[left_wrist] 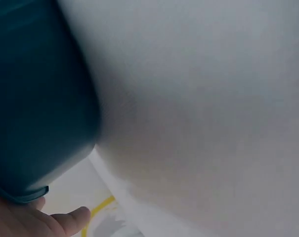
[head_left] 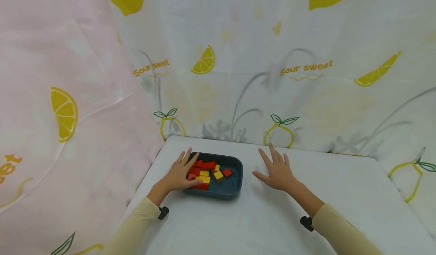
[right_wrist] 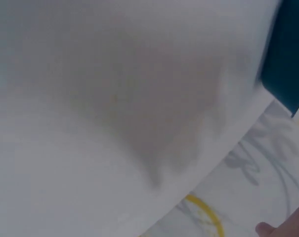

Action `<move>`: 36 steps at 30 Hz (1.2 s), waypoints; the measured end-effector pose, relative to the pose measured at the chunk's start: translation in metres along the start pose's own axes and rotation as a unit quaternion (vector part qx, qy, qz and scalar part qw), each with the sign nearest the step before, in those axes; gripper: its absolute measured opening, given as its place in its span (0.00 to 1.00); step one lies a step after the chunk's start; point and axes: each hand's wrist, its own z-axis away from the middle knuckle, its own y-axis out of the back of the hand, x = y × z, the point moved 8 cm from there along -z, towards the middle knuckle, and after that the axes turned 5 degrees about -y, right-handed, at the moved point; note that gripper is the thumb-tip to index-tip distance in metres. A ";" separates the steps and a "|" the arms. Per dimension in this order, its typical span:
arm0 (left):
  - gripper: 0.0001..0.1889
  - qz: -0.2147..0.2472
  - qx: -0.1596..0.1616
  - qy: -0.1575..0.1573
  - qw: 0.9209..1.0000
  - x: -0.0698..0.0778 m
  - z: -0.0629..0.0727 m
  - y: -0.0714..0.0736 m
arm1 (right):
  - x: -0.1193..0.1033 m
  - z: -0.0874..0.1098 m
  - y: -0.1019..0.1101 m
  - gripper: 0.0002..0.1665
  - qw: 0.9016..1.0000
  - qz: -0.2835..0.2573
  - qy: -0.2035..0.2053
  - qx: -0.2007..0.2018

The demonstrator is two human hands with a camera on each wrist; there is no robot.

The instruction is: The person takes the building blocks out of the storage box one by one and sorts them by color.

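A dark blue tray (head_left: pixel 225 192) with rounded corners stands on the white table, holding several red and yellow blocks. Most blocks cluster in its left half, among them a yellow block (head_left: pixel 218 176) and a red block (head_left: pixel 227 172) nearer the middle. My left hand (head_left: pixel 177 175) is spread over the tray's left end, thumb reaching across the blocks, fingers straight. In the left wrist view its fingertips show right at the rim of the tray (left_wrist: pixel 40 98). To the right of the tray, my right hand (head_left: pixel 278 173) hovers above the table with fingers spread, holding nothing.
The white table (head_left: pixel 259 224) extends in front of the tray and to its right. Behind and to the left hangs a curtain (head_left: pixel 238 96) printed with lemons and lettering. A dark wrist camera (head_left: pixel 307 223) sits at the right cuff, another (head_left: pixel 164 213) at the left.
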 end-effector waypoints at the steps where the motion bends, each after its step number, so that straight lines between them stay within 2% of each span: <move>1: 0.56 0.009 -0.011 0.002 1.000 0.001 0.000 -0.003 | -0.006 -0.001 -0.001 0.53 1.000 -0.014 0.001 -0.002; 4: 0.59 0.022 -0.037 0.022 0.999 -0.001 0.002 -0.007 | -0.023 -0.004 -0.004 0.54 0.997 -0.069 0.003 -0.018; 7: 0.60 0.024 -0.040 0.039 0.998 -0.004 0.003 -0.005 | -0.041 -0.010 -0.006 0.54 0.992 -0.125 0.011 -0.025; 11: 0.61 0.014 -0.044 0.048 0.998 -0.006 0.005 -0.005 | -0.059 -0.019 -0.010 0.51 0.981 -0.191 0.026 -0.014; 16: 0.63 0.010 -0.064 0.060 0.996 -0.006 0.008 -0.010 | -0.078 -0.028 -0.020 0.46 0.959 -0.282 0.039 -0.003; 20: 0.64 0.002 -0.065 0.066 0.996 -0.006 0.006 -0.009 | -0.094 -0.037 -0.031 0.42 0.940 -0.337 0.054 -0.005; 22: 0.65 -0.005 -0.063 0.067 0.996 -0.007 0.004 -0.007 | -0.102 -0.043 -0.039 0.40 0.934 -0.353 0.058 -0.009; 25: 0.68 -0.017 -0.061 0.067 0.996 -0.008 0.002 -0.005 | -0.116 -0.051 -0.053 0.40 0.930 -0.361 0.061 -0.025; 29: 0.69 -0.026 -0.064 0.071 0.995 -0.011 0.002 -0.001 | -0.133 -0.062 -0.067 0.40 0.934 -0.351 0.060 -0.038; 33: 0.69 -0.015 -0.061 0.072 0.995 -0.012 0.004 -0.001 | -0.142 -0.068 -0.074 0.37 0.937 -0.346 0.038 -0.021; 36: 0.69 -0.008 -0.055 0.070 0.996 -0.014 0.010 -0.004 | -0.146 -0.068 -0.083 0.32 0.943 -0.332 0.015 -0.005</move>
